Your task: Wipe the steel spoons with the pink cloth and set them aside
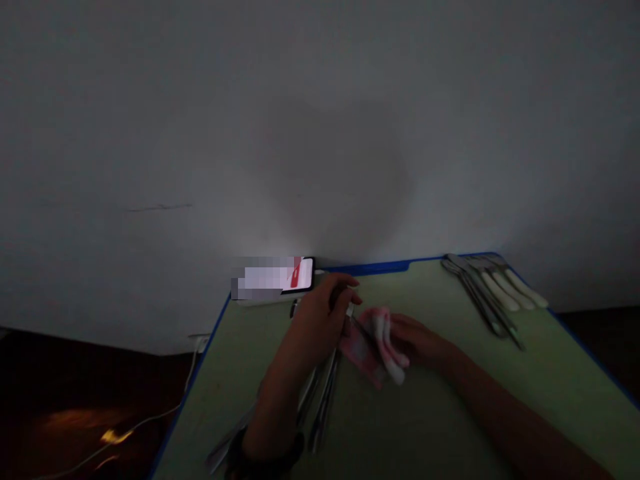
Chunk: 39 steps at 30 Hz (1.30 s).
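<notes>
In the head view my left hand (333, 310) is closed, pinching one end of a slim metal piece of cutlery (364, 333); its exact kind is hidden. The cutlery's other part runs into a pink and white cloth (384, 333). My right hand (420, 340) grips that cloth from the right, its fingertips partly covered by the folds. Below my left forearm lie several metal utensils (324, 407) on the green tabletop, partly hidden by the arm. The picture is dim and slightly blurred.
At the table's (415, 433) far right lie metal spoons (473, 300) and white-handled cutlery (500, 287) in a row. A lit phone (303, 275) stands at the back left by the wall (320, 133). A white cable (150, 420) hangs beside the left edge.
</notes>
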Tool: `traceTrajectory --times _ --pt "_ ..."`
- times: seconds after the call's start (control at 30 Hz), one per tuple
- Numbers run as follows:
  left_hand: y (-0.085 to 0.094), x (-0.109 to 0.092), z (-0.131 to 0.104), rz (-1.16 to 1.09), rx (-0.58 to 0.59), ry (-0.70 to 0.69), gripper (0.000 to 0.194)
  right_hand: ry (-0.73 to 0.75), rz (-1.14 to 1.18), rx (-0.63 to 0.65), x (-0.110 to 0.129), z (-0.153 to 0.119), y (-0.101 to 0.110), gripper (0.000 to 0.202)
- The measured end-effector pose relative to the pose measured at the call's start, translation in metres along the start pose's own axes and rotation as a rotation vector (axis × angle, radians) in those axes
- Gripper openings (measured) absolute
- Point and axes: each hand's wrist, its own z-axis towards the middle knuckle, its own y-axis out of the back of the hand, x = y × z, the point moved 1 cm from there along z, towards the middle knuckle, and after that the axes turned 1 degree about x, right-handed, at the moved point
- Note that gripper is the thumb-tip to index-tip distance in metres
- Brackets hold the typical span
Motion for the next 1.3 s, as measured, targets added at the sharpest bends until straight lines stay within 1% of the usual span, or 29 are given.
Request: traceTrajectory --times 0.13,0.2,0.27,0.37,0.43,0.5,0.57,0.63,0.7,0.8,0.9,1.0,1.07,1.1,1.17,1.3 --pt "-0.005 -0.006 -0.002 0.023 0.036 -0.059 0.017 0.043 -0.165 -0.001 0.004 -0.004 -0.001 0.040" --pt "-0.010 -0.013 -0.003 0.046 0.044 -0.093 0.018 0.074 -0.249 -0.002 0.008 -0.008 -0.003 0.045" --pt "-0.015 -0.022 -0.004 0.097 0.027 -0.141 0.019 0.093 -0.349 0.006 0.013 -0.012 -0.007 0.047" --pt "-0.020 -0.038 -0.008 0.206 -0.088 -0.252 0.019 0.082 -0.563 0.067 0.031 -0.020 -0.017 0.045" --pt "-0.021 -0.049 -0.013 0.257 -0.180 -0.346 0.019 0.095 -0.732 0.114 0.051 -0.028 -0.028 0.041" --pt "-0.022 -0.059 -0.022 0.283 -0.245 -0.426 0.018 0.114 -0.901 0.158 0.073 -0.039 -0.041 0.037" --pt "-0.023 -0.067 -0.032 0.279 -0.307 -0.467 0.016 0.103 -1.023 0.229 0.091 -0.050 -0.057 0.036" --pt "-0.026 -0.073 -0.040 0.237 -0.355 -0.480 0.016 0.084 -1.108 0.285 0.103 -0.061 -0.071 0.036" --pt "-0.030 -0.078 -0.045 0.171 -0.407 -0.487 0.015 0.157 -1.232 0.239 0.110 -0.070 -0.081 0.033" --pt "-0.035 -0.085 -0.047 0.072 -0.502 -0.488 0.012 0.253 -1.357 0.159 0.115 -0.082 -0.090 0.029" --pt "-0.034 -0.094 -0.048 0.042 -0.603 -0.459 0.008 0.263 -1.434 0.121 0.120 -0.093 -0.092 0.027" --pt "-0.027 -0.099 -0.052 0.034 -0.671 -0.444 0.010 0.243 -1.485 0.112 0.126 -0.103 -0.092 0.030" --pt "-0.022 -0.101 -0.056 0.031 -0.719 -0.460 0.011 0.223 -1.492 0.117 0.130 -0.109 -0.090 0.029" --pt "-0.020 -0.101 -0.058 0.027 -0.730 -0.470 0.011 0.217 -1.493 0.114 0.132 -0.113 -0.090 0.029" --pt "-0.017 -0.102 -0.061 0.014 -0.682 -0.476 0.011 0.210 -1.489 0.104 0.135 -0.119 -0.088 0.028" --pt "-0.014 -0.104 -0.065 0.042 -0.433 -0.403 0.010 0.234 -1.471 0.057 0.140 -0.133 -0.086 0.030"
